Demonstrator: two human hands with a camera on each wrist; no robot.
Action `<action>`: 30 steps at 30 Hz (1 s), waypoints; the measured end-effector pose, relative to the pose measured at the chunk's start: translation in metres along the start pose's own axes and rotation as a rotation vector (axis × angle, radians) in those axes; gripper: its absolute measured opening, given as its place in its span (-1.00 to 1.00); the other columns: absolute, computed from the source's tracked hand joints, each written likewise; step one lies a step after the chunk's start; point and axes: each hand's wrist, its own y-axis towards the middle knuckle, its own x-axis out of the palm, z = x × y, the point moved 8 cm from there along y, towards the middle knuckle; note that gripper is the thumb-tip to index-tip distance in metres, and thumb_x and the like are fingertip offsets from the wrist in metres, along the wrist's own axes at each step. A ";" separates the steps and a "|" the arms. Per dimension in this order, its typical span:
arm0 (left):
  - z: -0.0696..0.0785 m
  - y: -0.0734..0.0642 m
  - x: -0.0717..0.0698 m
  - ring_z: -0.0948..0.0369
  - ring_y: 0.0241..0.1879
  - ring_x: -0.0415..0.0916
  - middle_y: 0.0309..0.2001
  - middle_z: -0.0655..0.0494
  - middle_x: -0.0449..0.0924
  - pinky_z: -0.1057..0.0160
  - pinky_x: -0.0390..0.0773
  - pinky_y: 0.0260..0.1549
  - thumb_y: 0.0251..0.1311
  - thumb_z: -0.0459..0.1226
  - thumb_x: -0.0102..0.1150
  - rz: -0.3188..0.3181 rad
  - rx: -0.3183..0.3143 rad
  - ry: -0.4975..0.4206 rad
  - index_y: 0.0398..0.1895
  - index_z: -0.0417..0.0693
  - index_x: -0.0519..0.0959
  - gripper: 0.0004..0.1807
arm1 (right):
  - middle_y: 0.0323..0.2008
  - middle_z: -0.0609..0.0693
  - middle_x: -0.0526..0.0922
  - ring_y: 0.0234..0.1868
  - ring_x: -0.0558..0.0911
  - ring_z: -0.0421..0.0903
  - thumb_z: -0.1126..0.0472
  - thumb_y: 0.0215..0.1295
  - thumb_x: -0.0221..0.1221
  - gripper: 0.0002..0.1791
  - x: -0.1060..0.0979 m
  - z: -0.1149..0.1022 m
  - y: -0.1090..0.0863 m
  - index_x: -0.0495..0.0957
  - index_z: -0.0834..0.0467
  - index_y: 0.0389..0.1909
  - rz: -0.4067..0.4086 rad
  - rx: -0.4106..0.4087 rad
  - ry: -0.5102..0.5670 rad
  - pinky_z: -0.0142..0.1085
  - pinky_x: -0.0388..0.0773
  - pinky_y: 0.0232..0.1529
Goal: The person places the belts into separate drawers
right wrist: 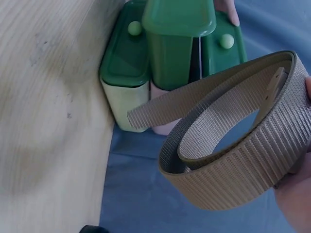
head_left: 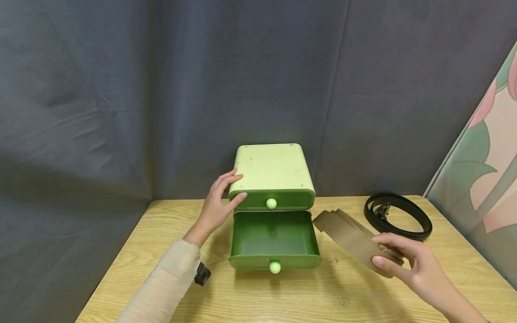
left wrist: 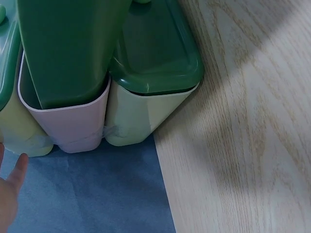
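A rolled tan webbing belt (head_left: 357, 240) is pinched between the thumb and fingers of my right hand (head_left: 420, 269). Its loose end points toward the small drawer unit (head_left: 272, 166). In the right wrist view the coiled belt (right wrist: 233, 170) shows its ribbed weave, with part of a buckle inside the loop. My left hand (head_left: 216, 204) rests on the unit's upper left front corner, the thumb against the green front of the top drawer (head_left: 258, 200). Below that, a green drawer (head_left: 274, 240) is pulled out; its visible inside holds nothing. The left wrist view shows this pulled-out drawer (left wrist: 73, 53) between two closed ones.
A coiled black belt (head_left: 397, 215) with a metal buckle lies on the wooden table (head_left: 133, 278) at the right. Grey cloth (head_left: 242, 76) hangs behind the unit and along the left. A flower-patterned panel (head_left: 484, 175) stands at the right edge.
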 end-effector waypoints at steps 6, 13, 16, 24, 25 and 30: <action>-0.001 -0.001 0.000 0.10 0.42 0.11 0.47 0.27 0.17 -0.08 0.38 0.15 0.34 -0.07 0.24 0.006 -0.007 0.006 0.35 0.17 0.43 -0.48 | -0.32 -0.15 0.62 -0.46 0.44 -0.27 0.65 -0.09 0.35 -0.45 0.016 -0.017 0.003 0.65 0.12 -0.06 -0.085 -0.110 0.037 -0.42 0.32 -0.48; -0.002 -0.001 0.001 0.10 0.41 0.13 0.47 0.27 0.17 -0.05 0.40 0.13 0.34 -0.05 0.23 0.016 0.006 0.014 0.34 0.17 0.43 -0.48 | -0.26 -0.17 0.67 -0.40 0.57 -0.30 0.57 -0.06 0.40 -0.45 0.040 -0.028 0.011 0.65 0.04 -0.04 -0.144 -0.155 0.022 -0.46 0.46 -0.45; -0.002 -0.001 0.002 0.10 0.41 0.13 0.46 0.29 0.17 -0.02 0.41 0.12 0.34 -0.04 0.23 0.021 0.010 0.013 0.34 0.18 0.43 -0.48 | -0.25 -0.15 0.68 -0.37 0.60 -0.29 0.56 -0.01 0.38 -0.47 0.048 -0.035 0.018 0.65 0.04 -0.03 -0.177 -0.175 0.059 -0.47 0.51 -0.41; -0.002 -0.001 0.002 0.10 0.41 0.12 0.47 0.30 0.16 -0.06 0.40 0.13 0.34 -0.03 0.22 0.018 0.004 0.016 0.35 0.20 0.43 -0.48 | -0.18 -0.18 0.68 -0.26 0.62 -0.27 0.44 0.11 0.38 -0.57 0.069 -0.056 0.035 0.64 -0.02 -0.03 -0.256 -0.237 0.050 -0.47 0.55 -0.25; -0.002 -0.001 0.002 0.10 0.41 0.12 0.47 0.29 0.16 -0.05 0.39 0.13 0.34 -0.03 0.22 0.018 0.006 0.018 0.35 0.20 0.43 -0.48 | -0.18 -0.18 0.67 -0.25 0.62 -0.26 0.42 0.13 0.37 -0.59 0.072 -0.058 0.036 0.64 -0.01 -0.02 -0.264 -0.250 0.045 -0.47 0.55 -0.24; -0.003 -0.002 0.002 0.06 0.42 0.11 0.47 0.24 0.17 -0.05 0.39 0.12 0.34 -0.04 0.22 0.021 0.015 0.023 0.35 0.17 0.42 -0.47 | -0.16 -0.23 0.66 -0.21 0.63 -0.27 0.32 0.23 0.34 -0.68 0.085 -0.062 0.046 0.63 -0.04 -0.04 -0.325 -0.236 0.027 -0.39 0.59 -0.21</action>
